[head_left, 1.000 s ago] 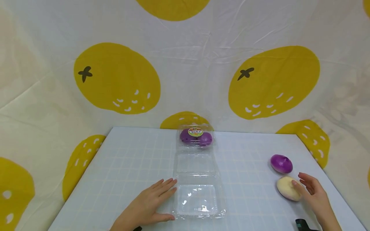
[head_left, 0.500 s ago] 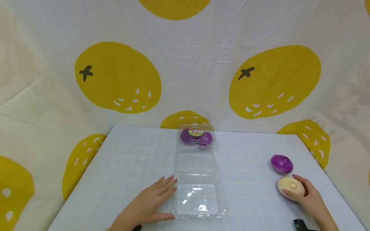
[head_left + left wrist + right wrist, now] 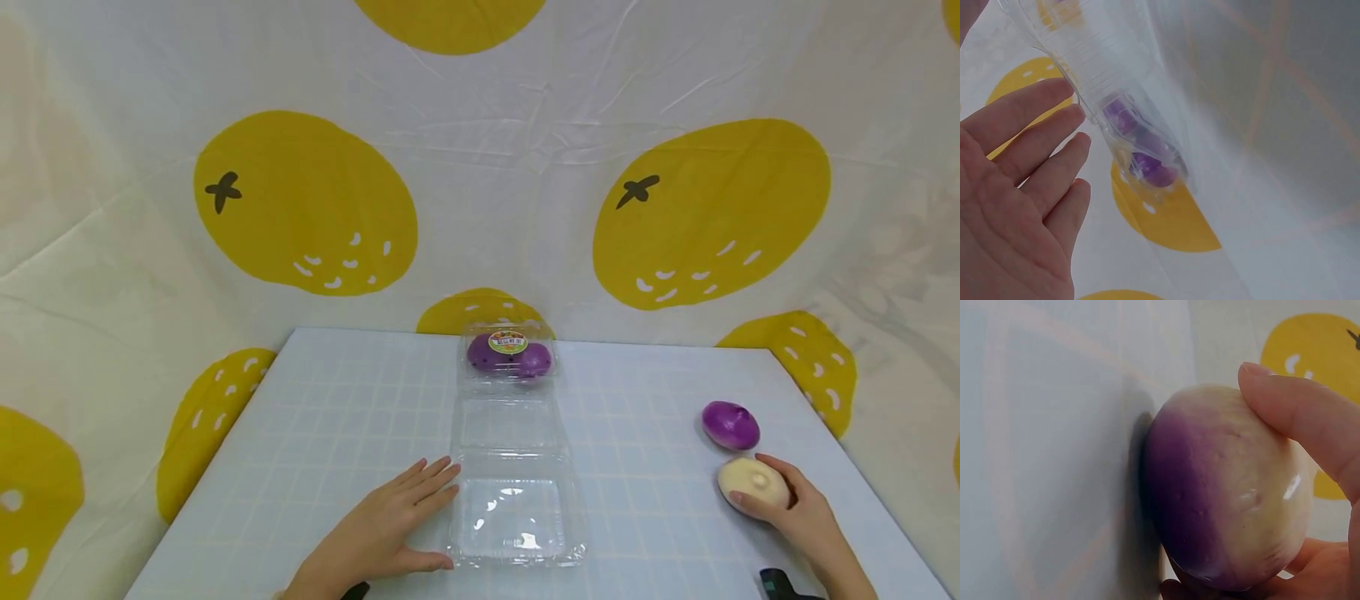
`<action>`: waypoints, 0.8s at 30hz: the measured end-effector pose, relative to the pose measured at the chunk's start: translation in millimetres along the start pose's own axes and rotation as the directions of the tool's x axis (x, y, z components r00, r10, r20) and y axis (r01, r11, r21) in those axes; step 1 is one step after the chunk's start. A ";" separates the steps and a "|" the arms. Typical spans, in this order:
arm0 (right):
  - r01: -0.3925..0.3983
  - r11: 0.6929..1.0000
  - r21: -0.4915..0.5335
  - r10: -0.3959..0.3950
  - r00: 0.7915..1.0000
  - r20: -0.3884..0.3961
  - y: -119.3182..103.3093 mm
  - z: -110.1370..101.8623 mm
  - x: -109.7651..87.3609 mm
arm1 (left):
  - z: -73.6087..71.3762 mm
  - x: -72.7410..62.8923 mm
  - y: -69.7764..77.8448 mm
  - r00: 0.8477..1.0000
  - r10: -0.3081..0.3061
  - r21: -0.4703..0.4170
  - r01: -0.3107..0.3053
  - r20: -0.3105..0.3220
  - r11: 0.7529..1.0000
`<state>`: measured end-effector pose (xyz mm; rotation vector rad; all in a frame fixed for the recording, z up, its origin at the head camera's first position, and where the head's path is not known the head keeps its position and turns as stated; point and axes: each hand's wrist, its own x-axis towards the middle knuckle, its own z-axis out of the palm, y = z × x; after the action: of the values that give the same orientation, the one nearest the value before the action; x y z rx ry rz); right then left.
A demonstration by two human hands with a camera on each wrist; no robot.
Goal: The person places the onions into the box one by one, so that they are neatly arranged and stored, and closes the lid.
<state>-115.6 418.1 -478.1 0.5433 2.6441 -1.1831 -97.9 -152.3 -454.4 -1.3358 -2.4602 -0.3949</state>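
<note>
- Since a second ago, the right hand has closed, pinching the glossy, round cream-and-purple vegetable on the pale gridded tabletop.
- Left hand: fingers slightly spread beside the clear plastic box.
- A shallow pinch could let the vegetable slip.

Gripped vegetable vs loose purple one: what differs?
The gripped vegetable shows a cream top; the loose vegetable shows purple. The right hand holds the gripped vegetable; no hand touches the loose vegetable. The gripped vegetable sits nearer the person than the loose vegetable. Both look rounded.
</note>
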 end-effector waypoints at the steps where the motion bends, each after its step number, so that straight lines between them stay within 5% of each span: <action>1: 0.001 1.000 0.001 -0.001 1.000 0.006 -0.2 -0.5 0.6 | 0.2 -0.2 -0.1 1.000 -0.002 0.000 0.002 0.001 1.000; 11: 0.001 1.000 0.000 -0.001 0.999 0.051 -6.2 -1.5 4.0 | 1.6 -0.8 -0.4 1.000 -0.015 -0.012 0.015 0.017 1.000; 24: 0.102 0.994 -0.028 -0.099 0.992 0.081 -23.8 9.9 -6.6 | -2.1 -0.5 -0.7 0.998 -0.042 -0.026 0.043 0.039 0.999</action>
<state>-119.0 394.4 -466.4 0.3538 2.6453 -1.1613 -98.0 -153.9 -452.8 -1.3157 -2.5267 -0.4168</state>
